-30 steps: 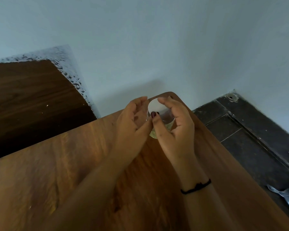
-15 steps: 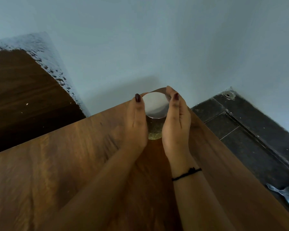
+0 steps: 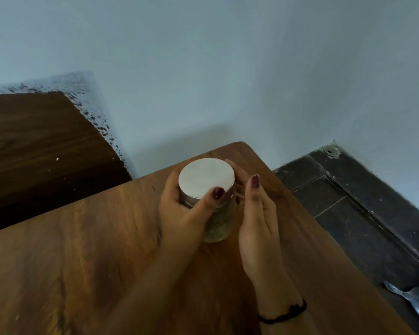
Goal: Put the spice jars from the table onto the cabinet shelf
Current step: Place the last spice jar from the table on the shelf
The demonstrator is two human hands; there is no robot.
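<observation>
A glass spice jar with a flat silver lid and greenish-brown contents is near the far right corner of the wooden table. My left hand grips it, thumb curled over the lid's front edge and fingers round the back. My right hand is just right of the jar with straight fingers; whether they touch the glass I cannot tell. The jar's base is close to the tabletop. No cabinet shelf is in view.
A pale wall rises behind the table. Dark wood flooring lies to the left, dark tiles to the right. A metal spoon lies on the tiles at the lower right. The table's right edge runs close beside my right forearm.
Both hands pressed the jar's sides before. Now my left hand has wrapped round the jar near its lid, and my right hand has opened away to the right. The jar looks nearer and higher.
</observation>
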